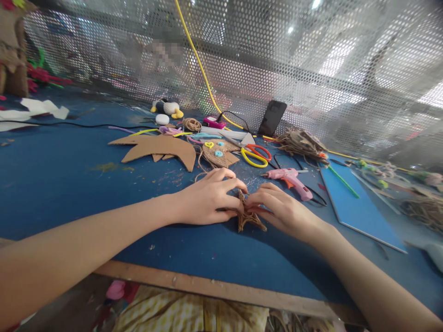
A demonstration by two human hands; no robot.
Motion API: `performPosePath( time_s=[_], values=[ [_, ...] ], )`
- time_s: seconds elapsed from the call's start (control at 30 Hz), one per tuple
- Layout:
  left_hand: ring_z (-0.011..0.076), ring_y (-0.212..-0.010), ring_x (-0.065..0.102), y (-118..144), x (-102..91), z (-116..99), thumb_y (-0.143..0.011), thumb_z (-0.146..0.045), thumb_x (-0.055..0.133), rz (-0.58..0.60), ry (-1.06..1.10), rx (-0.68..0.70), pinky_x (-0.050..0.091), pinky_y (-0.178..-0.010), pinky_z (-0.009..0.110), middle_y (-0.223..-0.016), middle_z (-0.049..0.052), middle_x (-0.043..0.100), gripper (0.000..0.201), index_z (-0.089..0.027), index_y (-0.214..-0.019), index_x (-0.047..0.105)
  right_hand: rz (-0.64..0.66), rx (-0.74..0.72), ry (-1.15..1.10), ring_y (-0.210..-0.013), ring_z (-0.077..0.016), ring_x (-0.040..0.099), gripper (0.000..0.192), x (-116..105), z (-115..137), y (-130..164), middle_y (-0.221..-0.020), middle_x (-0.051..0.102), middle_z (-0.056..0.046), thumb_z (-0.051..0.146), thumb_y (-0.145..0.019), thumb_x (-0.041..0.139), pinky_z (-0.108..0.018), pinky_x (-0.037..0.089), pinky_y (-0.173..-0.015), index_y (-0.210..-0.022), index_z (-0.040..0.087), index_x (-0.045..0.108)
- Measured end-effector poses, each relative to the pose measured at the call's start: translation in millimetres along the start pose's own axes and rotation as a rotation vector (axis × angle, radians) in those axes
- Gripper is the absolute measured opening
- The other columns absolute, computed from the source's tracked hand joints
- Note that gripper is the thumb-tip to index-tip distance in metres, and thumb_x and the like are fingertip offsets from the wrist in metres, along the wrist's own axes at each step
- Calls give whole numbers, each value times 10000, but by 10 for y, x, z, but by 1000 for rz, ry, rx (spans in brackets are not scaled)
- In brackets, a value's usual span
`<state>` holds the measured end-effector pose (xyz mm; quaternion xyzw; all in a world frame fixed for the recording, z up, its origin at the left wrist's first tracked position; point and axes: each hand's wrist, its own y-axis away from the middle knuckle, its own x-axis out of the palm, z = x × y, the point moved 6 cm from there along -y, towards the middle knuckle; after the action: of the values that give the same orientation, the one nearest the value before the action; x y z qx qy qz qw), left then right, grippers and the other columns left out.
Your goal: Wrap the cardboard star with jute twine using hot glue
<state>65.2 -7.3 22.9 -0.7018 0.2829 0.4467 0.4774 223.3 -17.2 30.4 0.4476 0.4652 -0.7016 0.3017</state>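
A small brown star wrapped in twine [248, 221] lies on the blue tabletop, partly hidden under my fingers. From the left, my left hand [212, 198] holds it with fingers curled against its edge. Opposite, my right hand [280, 207] pinches the star near its middle, fingertips bent down onto it. Whether a loose strand sits between those fingertips cannot be seen. Just beyond my hands lies a twine-covered piece [215, 154] with small yellow and blue curls on it. A pink glue gun [290, 179] rests on its side past my right hand.
Scissors with red and yellow handles [258, 156] and cut cardboard shapes [162, 148] lie behind my hands. A phone [272, 119] leans against the perforated metal screen [294, 64]. To the right are a blue board [360, 207] and a twine bundle [301, 144]. A black cable [79, 124] crosses the left side.
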Motion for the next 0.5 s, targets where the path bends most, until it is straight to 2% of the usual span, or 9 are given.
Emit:
performPosePath(
  time_s=[0.13,0.33,0.5],
  values=[
    [313,-1234,459,1,18,12,-972,-257,599,31,5,-25,416,-1057,494,-1293,73,608,178,-297,-1017,765,6,4,-8,-822,-166,610,126,9,-10,8,-952,713,-44,173,-1041,485,-380,512,-844,-1144,206,550],
    [320,-1226,460,4,38,-6,-980,-249,582,58,-32,-8,404,-1056,512,-1293,79,597,189,-293,-1054,750,-9,-6,-16,-801,-164,603,114,-10,15,-22,-932,711,-44,175,-1042,485,-344,504,-764,-1119,202,564],
    [317,-1248,440,2,46,0,-986,-265,582,84,-27,-33,407,-1046,499,-1311,70,579,183,-305,-1064,742,13,15,-30,-844,-166,626,139,4,-3,-12,-937,699,-43,161,-1034,491,-339,520,-789,-1136,196,578]
  ],
)
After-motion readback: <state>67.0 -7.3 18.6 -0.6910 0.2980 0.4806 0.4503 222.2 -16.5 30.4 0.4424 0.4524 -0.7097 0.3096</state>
